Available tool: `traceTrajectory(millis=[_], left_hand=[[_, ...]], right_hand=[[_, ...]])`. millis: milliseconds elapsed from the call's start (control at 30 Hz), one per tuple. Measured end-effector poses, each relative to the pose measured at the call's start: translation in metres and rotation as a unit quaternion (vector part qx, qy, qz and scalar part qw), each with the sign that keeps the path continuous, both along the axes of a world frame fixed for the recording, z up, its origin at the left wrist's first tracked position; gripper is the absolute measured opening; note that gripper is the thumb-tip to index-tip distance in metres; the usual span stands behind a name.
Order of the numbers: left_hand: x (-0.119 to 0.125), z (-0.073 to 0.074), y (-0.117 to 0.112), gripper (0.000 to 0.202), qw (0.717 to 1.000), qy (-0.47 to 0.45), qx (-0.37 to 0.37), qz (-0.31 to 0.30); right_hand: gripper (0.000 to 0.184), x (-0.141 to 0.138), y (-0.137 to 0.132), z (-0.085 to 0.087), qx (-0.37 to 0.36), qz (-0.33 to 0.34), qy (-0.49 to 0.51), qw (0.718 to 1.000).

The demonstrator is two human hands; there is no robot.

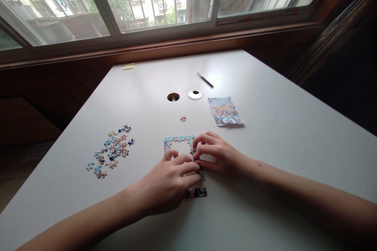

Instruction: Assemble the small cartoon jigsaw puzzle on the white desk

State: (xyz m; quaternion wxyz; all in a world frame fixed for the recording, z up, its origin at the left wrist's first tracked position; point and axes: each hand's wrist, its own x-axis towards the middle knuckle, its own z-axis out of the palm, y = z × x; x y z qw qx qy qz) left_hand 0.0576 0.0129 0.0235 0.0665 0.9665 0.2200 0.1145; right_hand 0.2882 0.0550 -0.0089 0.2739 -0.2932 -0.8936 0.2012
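A partly joined jigsaw puzzle (178, 139) lies flat on the white table, its border strips framing a bare middle. My left hand (173, 180) reaches over the lower left of it and covers much of that part. Its bent fingers close on the right border, though the fingertips are partly hidden. From the other side, my right hand (219, 153) pinches at the same border with curled fingertips. Below them, a dark bottom strip (201, 192) sits slightly apart from the right border. A single loose puzzle piece (183, 119) rests above the puzzle.
Many loose puzzle pieces (113, 153) are heaped at the left. To the right lies a creased picture sheet (226, 111), with a pen (205, 80) beyond it. A round cable hole (173, 97) and its metal cover (194, 94) are farther back, before a barred window.
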Motion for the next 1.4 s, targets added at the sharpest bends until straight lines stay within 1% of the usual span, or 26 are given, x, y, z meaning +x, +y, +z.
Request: traceTrajectory(millis=[67, 133, 233, 300, 367, 433, 500, 567, 667, 700, 733, 767, 833, 900, 933, 1000, 1067, 1200, 1267, 1367, 1400], left_hand=[[0.000, -0.002, 0.000, 0.018, 0.999, 0.004, 0.033, -0.014], [0.000, -0.005, -0.001, 0.019, 0.999, 0.003, 0.040, -0.017], [0.001, -0.006, 0.001, 0.022, 1.000, -0.025, -0.010, -0.001], [-0.001, -0.003, 0.003, 0.026, 0.998, -0.048, -0.039, 0.009], [-0.005, 0.001, 0.005, 0.028, 0.997, -0.062, -0.045, 0.019], [-0.013, 0.003, 0.007, 0.028, 0.997, -0.065, -0.033, 0.033], [-0.024, 0.001, 0.008, 0.029, 0.996, -0.065, -0.012, 0.051], [-0.036, -0.006, 0.008, 0.029, 0.994, -0.077, 0.010, 0.074], [-0.048, -0.020, 0.009, 0.025, 0.985, -0.122, 0.042, 0.112], [-0.050, -0.024, 0.010, 0.023, 0.982, -0.135, 0.043, 0.127], [-0.051, -0.027, 0.011, 0.022, 0.979, -0.145, 0.041, 0.139], [-0.051, -0.028, 0.011, 0.021, 0.976, -0.153, 0.037, 0.150], [-0.051, -0.029, 0.013, 0.020, 0.973, -0.161, 0.027, 0.161], [-0.051, -0.027, 0.014, 0.019, 0.972, -0.167, 0.021, 0.162], [-0.051, -0.027, 0.014, 0.019, 0.972, -0.167, 0.018, 0.162], [-0.051, -0.026, 0.015, 0.018, 0.973, -0.169, 0.012, 0.159], [-0.051, -0.027, 0.015, 0.018, 0.973, -0.171, 0.008, 0.156], [-0.052, -0.030, 0.015, 0.017, 0.975, -0.168, 0.001, 0.148], [-0.052, -0.031, 0.015, 0.017, 0.975, -0.168, -0.001, 0.146], [-0.053, -0.031, 0.016, 0.017, 0.974, -0.171, 0.000, 0.146], [-0.053, -0.031, 0.017, 0.017, 0.974, -0.172, 0.001, 0.145]], right_hand=[[0.002, 0.000, -0.001, 0.001, -0.001, 0.000, -0.001, 1.000], [0.002, 0.000, -0.001, 0.002, -0.003, 0.002, 0.000, 1.000], [0.005, 0.000, 0.001, 0.002, -0.019, 0.014, 0.020, 1.000], [0.011, 0.002, 0.004, 0.002, -0.059, 0.006, 0.059, 0.996], [0.016, 0.005, 0.009, 0.003, -0.110, -0.044, 0.106, 0.987], [0.016, 0.010, 0.016, 0.004, -0.133, -0.115, 0.129, 0.976], [0.015, 0.012, 0.025, 0.005, -0.121, -0.155, 0.108, 0.975], [0.016, 0.008, 0.036, 0.007, -0.100, -0.169, 0.060, 0.979], [0.017, -0.011, 0.058, 0.010, -0.044, -0.201, -0.023, 0.978], [0.019, -0.020, 0.066, 0.010, -0.039, -0.219, -0.055, 0.973], [0.022, -0.029, 0.075, 0.011, -0.040, -0.225, -0.068, 0.971], [0.024, -0.038, 0.083, 0.011, -0.039, -0.225, -0.075, 0.971], [0.016, -0.052, 0.098, 0.010, -0.035, -0.223, -0.084, 0.971], [0.008, -0.058, 0.108, 0.008, -0.033, -0.215, -0.087, 0.972], [0.006, -0.059, 0.111, 0.007, -0.031, -0.212, -0.088, 0.973], [0.008, -0.055, 0.112, 0.005, -0.026, -0.206, -0.090, 0.974], [0.013, -0.048, 0.111, 0.005, -0.020, -0.195, -0.094, 0.976], [0.021, -0.034, 0.109, 0.013, -0.027, -0.139, -0.127, 0.982], [0.018, -0.029, 0.109, 0.018, -0.034, -0.130, -0.147, 0.980], [0.006, -0.025, 0.108, 0.021, -0.046, -0.153, -0.162, 0.974], [0.006, -0.024, 0.108, 0.022, -0.051, -0.164, -0.162, 0.972]])
